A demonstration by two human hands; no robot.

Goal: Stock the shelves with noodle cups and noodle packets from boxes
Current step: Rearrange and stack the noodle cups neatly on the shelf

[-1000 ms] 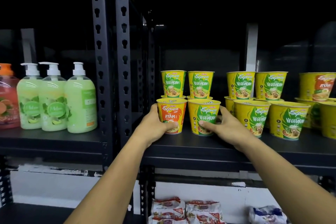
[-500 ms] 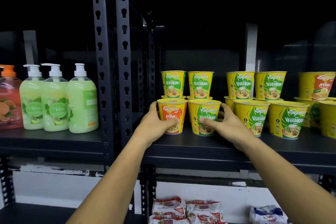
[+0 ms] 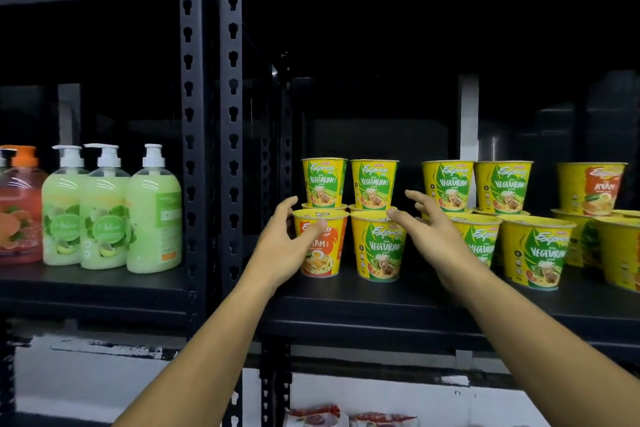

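**Both Hands Loose Around Two Front Noodle Cups**

At the far left, on the neighbouring shelf bay, stood an orange soap bottle [image 3: 19, 215] and three green pump bottles [image 3: 104, 215] side by side. Black perforated uprights [image 3: 188, 114] divided that bay from the noodle shelf [image 3: 381, 302].

The left hand [image 3: 284, 246] reached in with its fingers spread and relaxed. It cupped the left side of the orange Ayam cup [image 3: 325, 263] without closing on it, the thumb lying across the cup's front. Whether skin actually met the cup could not be told. Just beside it, upright at the shelf's front, stood a yellow Vegetarian cup [image 3: 377, 250]. Behind these two, a pair of stacked Vegetarian cups [image 3: 374, 182] rose higher.

The right hand [image 3: 429, 236] hovered at the Vegetarian cup's right, fingers wide and straight, the thumb near its rim and gripping nothing.

Further right stood more Vegetarian cups [image 3: 533, 253], some stacked. Another Ayam cup [image 3: 592, 187] topped a stack near the edge. Noodle packets [image 3: 346, 418] lay on the shelf below.
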